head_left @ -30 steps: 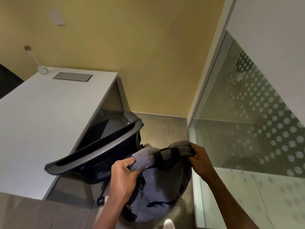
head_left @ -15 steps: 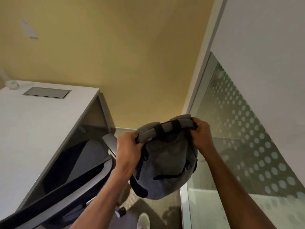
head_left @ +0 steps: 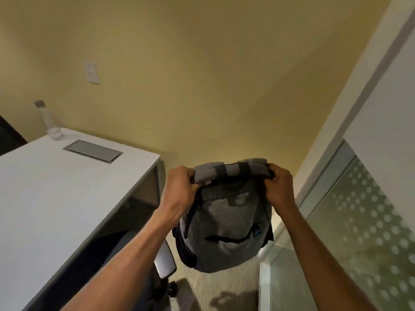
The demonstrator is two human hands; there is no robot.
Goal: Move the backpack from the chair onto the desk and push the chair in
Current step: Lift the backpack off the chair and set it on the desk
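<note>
One grey backpack [head_left: 226, 223] up in the air, off the right edge of one white desk [head_left: 56, 187]. Left hand [head_left: 180, 189] and right hand [head_left: 279, 189] pinching its top. Higher than before; chair [head_left: 165, 261] mostly out of view.

Head camera (the only view) looks forward and down, close above the hands [head_left: 229, 189].

Desk [head_left: 56, 198] top bare at left, lamp [head_left: 48, 122] at far corner, chair [head_left: 165, 261] below, glass wall [head_left: 359, 221] close at right
</note>
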